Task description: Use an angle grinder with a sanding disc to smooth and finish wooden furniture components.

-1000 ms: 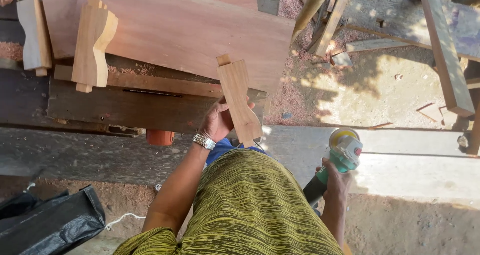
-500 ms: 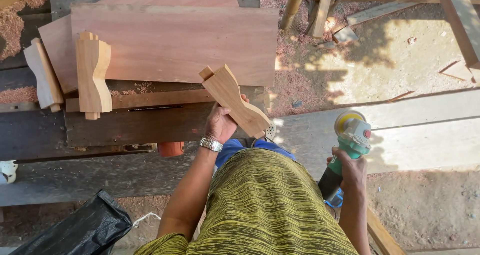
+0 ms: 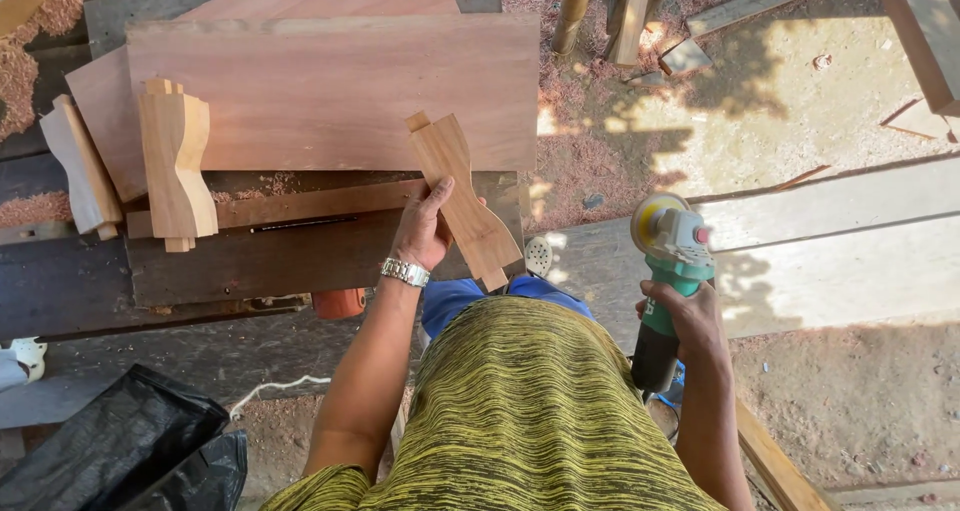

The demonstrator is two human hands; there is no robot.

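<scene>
Resting on the near right part of the counter (image 3: 250,271), the curved wooden piece (image 3: 462,203) lies tilted, its far end with a small tenon leaning left over the edge of the wide reddish board (image 3: 330,91) and its near end pointing right toward the person's body. The left hand (image 3: 425,233) has its grip wrapped around the narrow waist of this piece, fingers pressing on its left edge and thumb under it; a metal wristwatch (image 3: 405,272) sits on that wrist.

The right hand (image 3: 683,316) is well apart to the right, off the counter, its grip pressed tight around the green body of an angle grinder (image 3: 668,271). The grinder's yellowish sanding disc (image 3: 652,221) points far, over a pale plank (image 3: 830,251) that runs left to right.

Left on the counter, a second shaped wooden piece (image 3: 176,163) of similar outline lies on the reddish board's left end and on a narrow strip (image 3: 300,206), roughly upright in the view. Just beside it, farther left, lies a paler piece (image 3: 82,169). An orange object (image 3: 340,303) shows below the counter's near edge. Black plastic sheeting (image 3: 110,456) lies on the ground at the near left, and sawdust (image 3: 590,101) covers the ground at the far right.
</scene>
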